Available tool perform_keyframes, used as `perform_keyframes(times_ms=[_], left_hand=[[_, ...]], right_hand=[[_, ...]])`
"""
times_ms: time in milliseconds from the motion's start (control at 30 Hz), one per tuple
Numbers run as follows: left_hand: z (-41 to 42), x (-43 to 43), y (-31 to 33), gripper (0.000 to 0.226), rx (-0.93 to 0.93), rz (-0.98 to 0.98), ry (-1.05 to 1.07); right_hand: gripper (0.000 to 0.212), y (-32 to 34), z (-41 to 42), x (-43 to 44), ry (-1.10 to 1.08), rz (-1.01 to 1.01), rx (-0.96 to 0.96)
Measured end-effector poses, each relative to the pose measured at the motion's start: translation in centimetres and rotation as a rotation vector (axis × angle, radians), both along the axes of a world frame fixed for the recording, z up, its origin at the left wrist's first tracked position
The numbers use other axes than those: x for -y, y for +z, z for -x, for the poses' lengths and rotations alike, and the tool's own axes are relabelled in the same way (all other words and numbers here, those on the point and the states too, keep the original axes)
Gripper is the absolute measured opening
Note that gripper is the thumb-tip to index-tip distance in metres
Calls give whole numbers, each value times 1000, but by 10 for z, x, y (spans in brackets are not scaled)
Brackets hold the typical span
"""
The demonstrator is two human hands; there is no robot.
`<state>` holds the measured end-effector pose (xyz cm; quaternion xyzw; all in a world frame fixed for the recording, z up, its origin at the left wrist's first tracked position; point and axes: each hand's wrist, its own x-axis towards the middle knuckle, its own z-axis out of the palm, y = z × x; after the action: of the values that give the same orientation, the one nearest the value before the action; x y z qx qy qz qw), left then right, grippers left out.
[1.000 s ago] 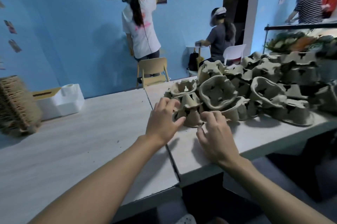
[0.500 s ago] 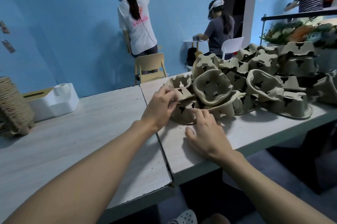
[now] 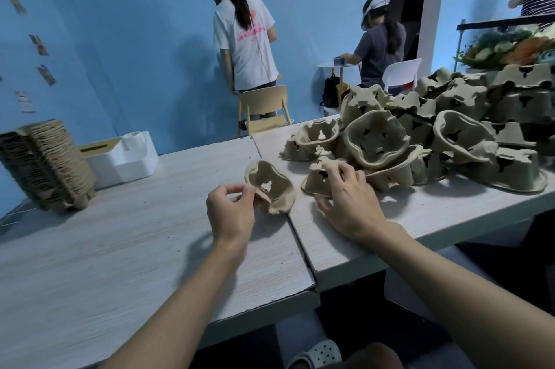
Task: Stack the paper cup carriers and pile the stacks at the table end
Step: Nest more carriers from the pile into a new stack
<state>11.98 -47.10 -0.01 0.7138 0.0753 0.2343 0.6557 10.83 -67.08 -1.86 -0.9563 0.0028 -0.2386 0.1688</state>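
Pale wooden surface (image 3: 135, 248) carries it all: a finished stack (image 3: 48, 164) of nested carriers lies well off to the left of the heap (image 3: 435, 134), and the heap itself, a loose tumble of pulp cup carriers, covers the right part. What I need sits at that heap's near-left foot. My left hand (image 3: 229, 212) is just left of the heap, thumb and first fingers pinched on the rim of a lifted carrier (image 3: 271, 185). That carrier is tilted with its hollow towards me and its long axis running roughly away from me, and I cannot tell whether its lower edge touches the surface. My right hand (image 3: 348, 200) is the nearer one to the heap, its fingers curled over the top of an upturned carrier (image 3: 318, 179) at the heap's edge, thumb spread low by the rim, a loose hold. The two carriers are side by side, slightly apart. I judge nesting comes next, so they must first face the same way: the right one lies hollow-down
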Motion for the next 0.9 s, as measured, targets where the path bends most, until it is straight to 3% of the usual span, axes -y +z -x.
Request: perform_keyframes(times_ms=[167,267,333,467,600,900], left_hand=[[19,-22,-18,12,30,-36,7],[29,-30,-26,12,75,-214,17],[36,-32,-26,15,110,-297,45],[42,-31,-22,22,108,-306,12],[44,-31,-25,35,45,-381,-102],[39,-37,-29,12,15,-514,-132]], right_hand=[[52,-1,0,-1,-17,30,-18],[49,3,2,-2,-2,-43,62],[54,4,2,-1,-7,-110,86],[69,3,-1,2,-15,-98,-42],[50,3,0,2,6,-81,23],[54,3,-1,4,82,-221,37]])
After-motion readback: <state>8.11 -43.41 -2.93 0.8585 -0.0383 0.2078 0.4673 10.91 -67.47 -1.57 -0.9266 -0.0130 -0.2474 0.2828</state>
